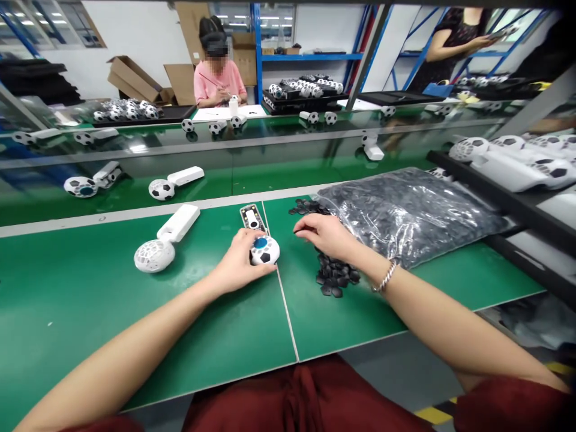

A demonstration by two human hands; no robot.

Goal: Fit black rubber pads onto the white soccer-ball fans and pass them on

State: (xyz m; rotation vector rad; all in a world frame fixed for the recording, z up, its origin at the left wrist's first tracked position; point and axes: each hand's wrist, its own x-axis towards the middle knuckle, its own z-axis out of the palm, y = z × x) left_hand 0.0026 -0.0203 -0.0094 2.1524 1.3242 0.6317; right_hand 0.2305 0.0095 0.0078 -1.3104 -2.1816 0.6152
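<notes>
My left hand (243, 261) is closed around a white soccer-ball-shaped housing (266, 252) with black patches and a blue disc on its upper side. Behind that housing, and joined to it as far as I can see, lies an opened handle part (252, 217) with its inner parts showing. To the right, my right hand (321, 234) pinches a small black patch (296, 232) between thumb and fingertips, a short way from the ball. Loose black patches (335, 276) lie heaped on the green table under and beside this hand.
A clear plastic bag (405, 210) full of black pieces lies right of the heap. Left stands a white ball housing (154, 256) without patches, its handle attached. A green conveyor (270, 162) carries similar units. Black trays (495, 192) border the right; a person (220, 78) sits opposite.
</notes>
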